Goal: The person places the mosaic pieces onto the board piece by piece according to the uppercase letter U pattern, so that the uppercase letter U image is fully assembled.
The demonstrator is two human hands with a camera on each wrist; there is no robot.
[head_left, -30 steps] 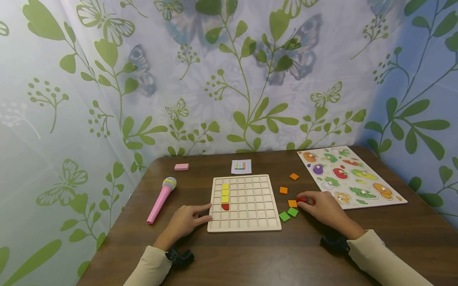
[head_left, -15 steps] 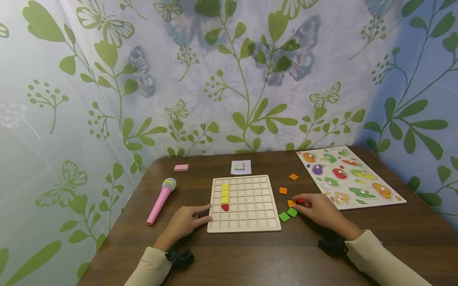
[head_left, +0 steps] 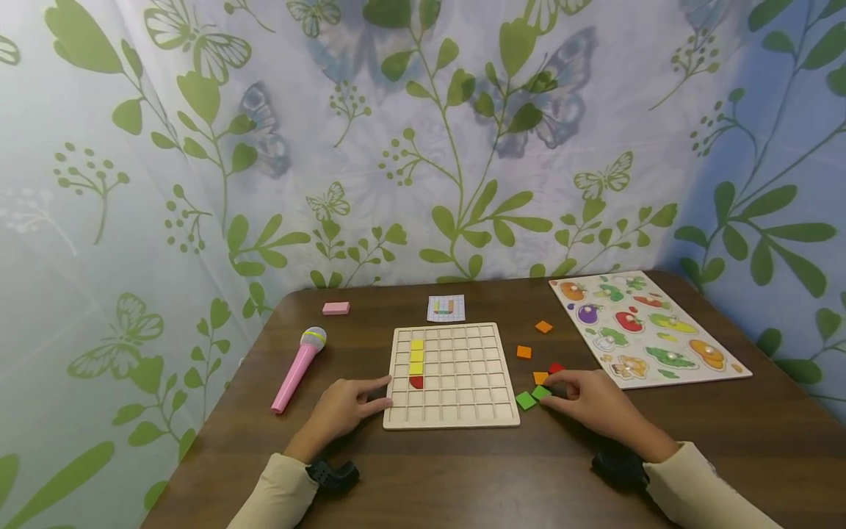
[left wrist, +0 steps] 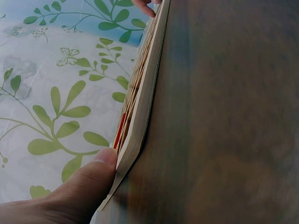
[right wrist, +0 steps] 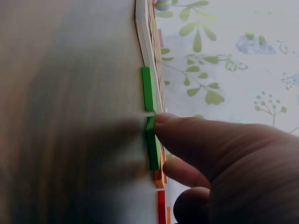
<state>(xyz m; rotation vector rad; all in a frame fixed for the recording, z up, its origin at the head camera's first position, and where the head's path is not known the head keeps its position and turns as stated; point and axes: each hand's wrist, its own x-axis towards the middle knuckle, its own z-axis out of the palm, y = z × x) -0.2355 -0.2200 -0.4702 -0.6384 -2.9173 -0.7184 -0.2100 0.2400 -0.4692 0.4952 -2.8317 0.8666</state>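
Observation:
My left hand [head_left: 341, 406] steadies the wooden grid board [head_left: 456, 416], its thumb and a finger touching the left edge. In the left wrist view the thumb [left wrist: 96, 175] lies against the board's rim. On the board, yellow tiles [head_left: 416, 356] stand in a column above a red rounded piece [head_left: 416, 382]. My right hand [head_left: 598, 404] has its thumb and fingertips at two edges of a green tile [head_left: 541, 392], which lies flat on the table. A second green tile [head_left: 526, 400], an orange tile [head_left: 540, 378] and a red piece [head_left: 556, 368] lie close by.
Two more orange tiles [head_left: 524, 353] lie right of the board. Behind it is a small pattern card [head_left: 446, 308]. A pink microphone [head_left: 295, 375] and a pink block [head_left: 335, 308] are on the left. A vegetable puzzle board [head_left: 651, 330] occupies the back right.
My right hand has let go of the red piece beside the orange tile and moved slightly nearer to me, onto the green tile. My left hand has stayed at the board's edge.

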